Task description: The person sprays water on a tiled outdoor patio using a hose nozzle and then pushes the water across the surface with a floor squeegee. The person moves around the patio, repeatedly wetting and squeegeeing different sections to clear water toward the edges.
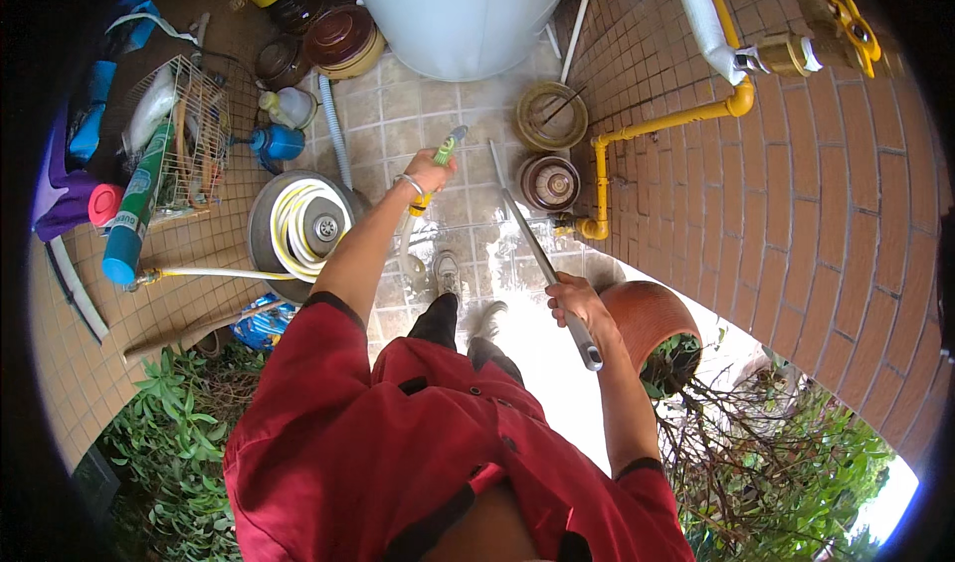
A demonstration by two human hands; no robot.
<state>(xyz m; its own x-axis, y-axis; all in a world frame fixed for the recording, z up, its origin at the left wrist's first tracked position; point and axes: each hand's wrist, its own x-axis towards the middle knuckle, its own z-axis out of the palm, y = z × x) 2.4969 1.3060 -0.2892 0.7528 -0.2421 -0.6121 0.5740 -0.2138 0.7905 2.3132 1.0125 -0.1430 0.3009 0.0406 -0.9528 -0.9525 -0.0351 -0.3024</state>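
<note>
My left hand (431, 172) is closed around a green and yellow hose spray nozzle (448, 149). Fine mist leaves its grey tip towards the base of a large pale blue tank (455, 25). A pale hose (408, 245) hangs from the nozzle's yellow connector. In my right hand (578, 301) is a long grey metal pole (530, 237), slanting forward and down; its far end is thin and I cannot tell what it ends in. Beneath both hands lies a wet tiled floor (429, 99), with my shoe (448, 271) on it.
On the left, a coiled hose (287, 226) lies in a sink basin (261, 196), near a wire basket (194, 137) and lidded jars (339, 40). To the right stand a glazed basin (552, 133), a brown jar (550, 181), a yellow pipe (664, 123) and a terracotta pot (653, 312).
</note>
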